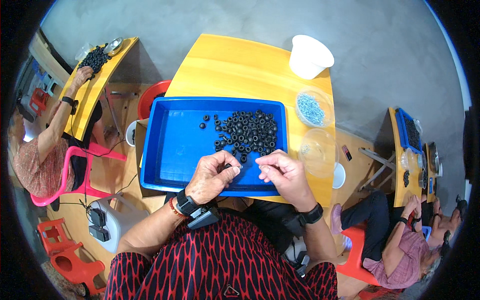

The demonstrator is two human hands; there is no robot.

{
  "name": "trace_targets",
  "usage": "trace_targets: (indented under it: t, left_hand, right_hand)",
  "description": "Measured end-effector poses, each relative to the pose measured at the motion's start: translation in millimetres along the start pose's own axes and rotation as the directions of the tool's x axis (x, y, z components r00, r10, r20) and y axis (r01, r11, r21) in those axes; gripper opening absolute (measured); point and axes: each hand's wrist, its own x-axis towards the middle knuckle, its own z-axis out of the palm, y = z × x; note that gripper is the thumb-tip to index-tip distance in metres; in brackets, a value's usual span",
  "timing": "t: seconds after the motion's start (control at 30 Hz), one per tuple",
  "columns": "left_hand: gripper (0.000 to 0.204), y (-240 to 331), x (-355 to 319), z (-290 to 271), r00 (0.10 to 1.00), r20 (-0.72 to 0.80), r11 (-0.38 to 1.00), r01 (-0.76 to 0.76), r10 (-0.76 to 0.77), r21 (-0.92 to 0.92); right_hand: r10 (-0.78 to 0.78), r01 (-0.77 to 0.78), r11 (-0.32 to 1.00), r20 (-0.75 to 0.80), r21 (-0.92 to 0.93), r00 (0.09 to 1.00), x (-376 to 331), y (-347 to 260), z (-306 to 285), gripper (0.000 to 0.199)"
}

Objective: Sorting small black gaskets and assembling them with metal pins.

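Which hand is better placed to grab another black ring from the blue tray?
Probably the right hand: the left hand pinches a black ring, and the right sits just below the ring pile in the blue tray.

My left hand [212, 175] pinches a small black ring [228, 165], matt like rubber; my right hand [285, 172] is beside it. The heap of black rings [247, 132] has the same dull finish. The blue tray [170, 145] is smooth, glossy plastic. The yellow table [235, 65] shows a satin, wood-like sheen. The white cup [309, 56] is matt plastic. The clear bowl [314, 107] holds bright metallic screws [310, 109].
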Motion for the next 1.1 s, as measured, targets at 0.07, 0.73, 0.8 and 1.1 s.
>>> trace_targets:
  t: [0.07, 0.73, 0.8, 1.1]
  left_hand:
    - [0.008, 3, -1, -1, 1.000, 0.022, 0.996, -0.008, 0.010, -0.094]
    - [0.016, 11, -8, -12, 0.991, 0.127, 0.865, 0.098, -0.040, -0.491]
    - [0.018, 10, -8, -15, 0.987, 0.151, 0.795, 0.136, -0.057, -0.591]
    - [0.020, 6, -10, -19, 0.999, 0.049, 0.830, 0.020, 0.009, -0.558]
  right_hand:
    - [-0.143, 0.162, 0.940, 0.085, -0.300, 0.986, 1, 0, -4, 0.009]
    - [-0.259, 0.270, 0.949, 0.085, -0.165, 0.962, 18, -12, 28, 0.008]
    - [-0.181, 0.182, 0.983, 0.045, -0.017, 0.982, 18, -6, 29, 0.007]
    - [-0.006, -0.003, 0.974, 0.042, 0.224, 0.999, 19, 2, 31, 0.009]
